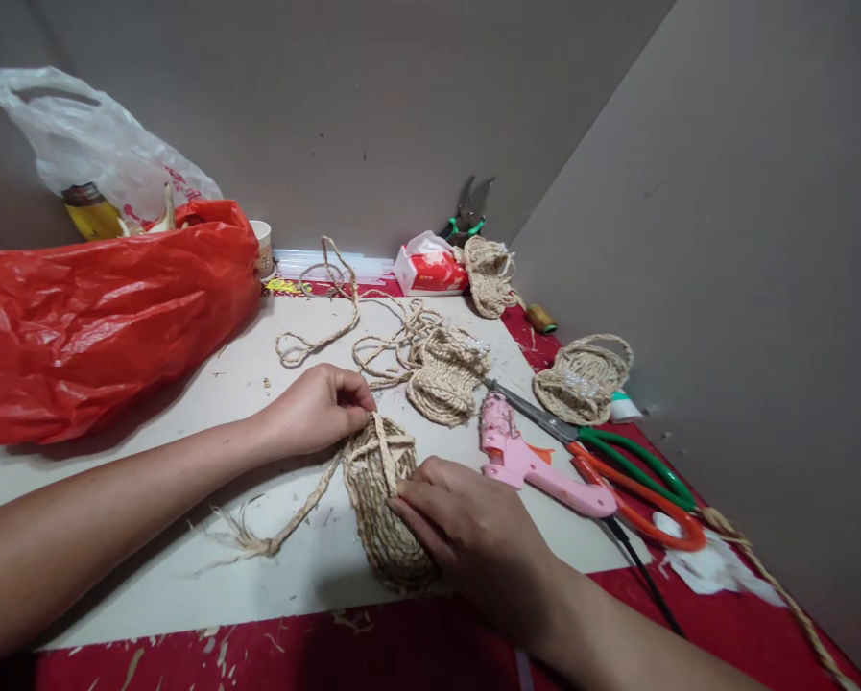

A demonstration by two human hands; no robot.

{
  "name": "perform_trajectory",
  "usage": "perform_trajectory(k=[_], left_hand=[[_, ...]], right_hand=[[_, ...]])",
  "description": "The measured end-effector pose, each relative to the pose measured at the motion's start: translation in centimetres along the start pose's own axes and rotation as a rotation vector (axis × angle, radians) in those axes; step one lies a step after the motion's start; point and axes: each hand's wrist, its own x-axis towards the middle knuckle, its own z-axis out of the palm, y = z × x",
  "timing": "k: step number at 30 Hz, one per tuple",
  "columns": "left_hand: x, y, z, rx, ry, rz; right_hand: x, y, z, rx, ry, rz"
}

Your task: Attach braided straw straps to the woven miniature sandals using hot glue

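Note:
A small oval slipper [394, 518] of coiled straw braid lies on the white board, with braided straps crossing its upper part. At its far end my left hand [325, 408] is closed, thumb and fingers pinching the end of a strap [382, 441]. My right hand [466, 523] grips the slipper's right side, thumb and forefinger at the near end of that same strap. From the slipper's left side a braided cord [307, 509] trails away and ends in frayed fibres. My right fingertips are partly hidden.
Right of the hands lie a pink glue gun [527, 461] and scissors [617, 461] with green and orange handles. Beyond are straw slippers with beads [450, 369], a tissue pack [431, 267] and pruning shears [467, 213]. A red plastic bag [113, 317] bulges at left.

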Motion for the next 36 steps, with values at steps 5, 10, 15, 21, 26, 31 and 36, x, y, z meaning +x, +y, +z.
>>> perform_trajectory(k=[5, 10, 15, 21, 26, 31, 36], left_hand=[[0.3, -0.3, 0.2, 0.000, 0.001, -0.003], [0.3, -0.6, 0.1, -0.053, -0.006, -0.022], [0.2, -0.4, 0.0, -0.148, -0.026, -0.057], [0.1, 0.0, -0.1, -0.265, -0.046, -0.120], [0.0, -0.2, -0.2, -0.294, -0.079, -0.160], [0.0, -0.2, -0.2, -0.366, -0.046, -0.218], [-0.4, 0.4, 0.1, -0.425, -0.028, -0.224]], right_hand=[[-0.2, -0.2, -0.3, -0.040, 0.007, -0.022], [-0.3, -0.2, -0.7, -0.049, -0.006, -0.045], [-0.2, 0.0, -0.7, -0.024, -0.009, -0.050], [-0.3, 0.0, -0.6, -0.028, -0.013, -0.061], [-0.2, 0.1, -0.5, -0.001, -0.056, -0.021], [-0.3, 0.1, -0.5, 0.017, -0.014, -0.040], [-0.4, 0.1, -0.6, 0.070, -0.008, -0.029]])
